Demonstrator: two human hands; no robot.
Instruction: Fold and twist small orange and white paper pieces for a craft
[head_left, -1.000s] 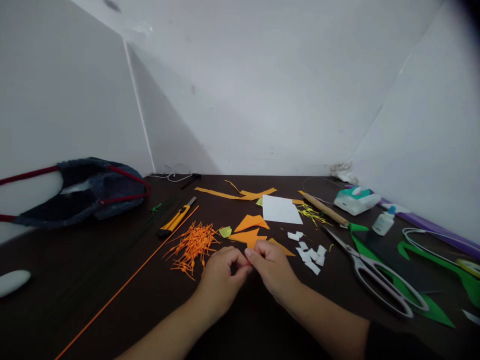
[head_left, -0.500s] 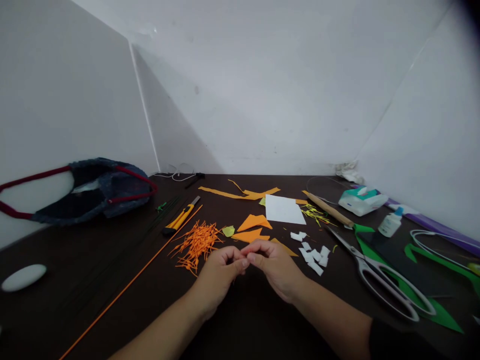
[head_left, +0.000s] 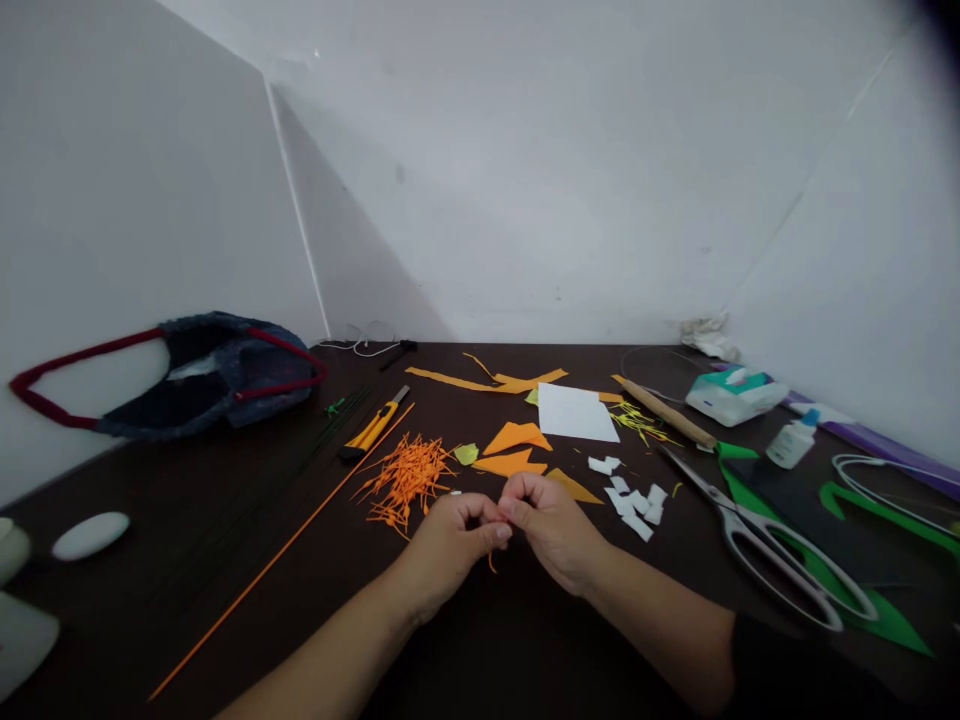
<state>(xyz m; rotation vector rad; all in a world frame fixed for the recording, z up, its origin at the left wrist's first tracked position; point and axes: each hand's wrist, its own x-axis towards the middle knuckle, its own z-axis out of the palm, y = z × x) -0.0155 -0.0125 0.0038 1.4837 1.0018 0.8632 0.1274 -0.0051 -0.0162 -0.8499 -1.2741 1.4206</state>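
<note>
My left hand (head_left: 450,540) is closed in a pinch on a thin orange paper strip (head_left: 493,563), whose loose end hangs below the fingertips. My right hand (head_left: 556,528) meets it fingertip to fingertip, also pinching. Most of the strip between the fingers is hidden. Left of my hands lies a heap of twisted orange paper strips (head_left: 411,478), with some knots or thicker spots. Just beyond them are folded orange paper pieces (head_left: 517,437) and a small yellow-green scrap (head_left: 466,455). Small white paper pieces (head_left: 637,502) lie scattered to the right.
Scissors (head_left: 739,520) lie on green paper (head_left: 892,615) at right, near a glue bottle (head_left: 793,442), tissue pack (head_left: 731,398) and wooden stick (head_left: 667,412). A white sheet (head_left: 577,413) lies behind. At left are a utility knife (head_left: 371,428), long orange stick (head_left: 277,560) and denim bag (head_left: 225,375).
The view has turned slightly left, bringing more white objects into the left edge. My fingertips have shifted a little, and the orange strip's end now shows below my left hand.
</note>
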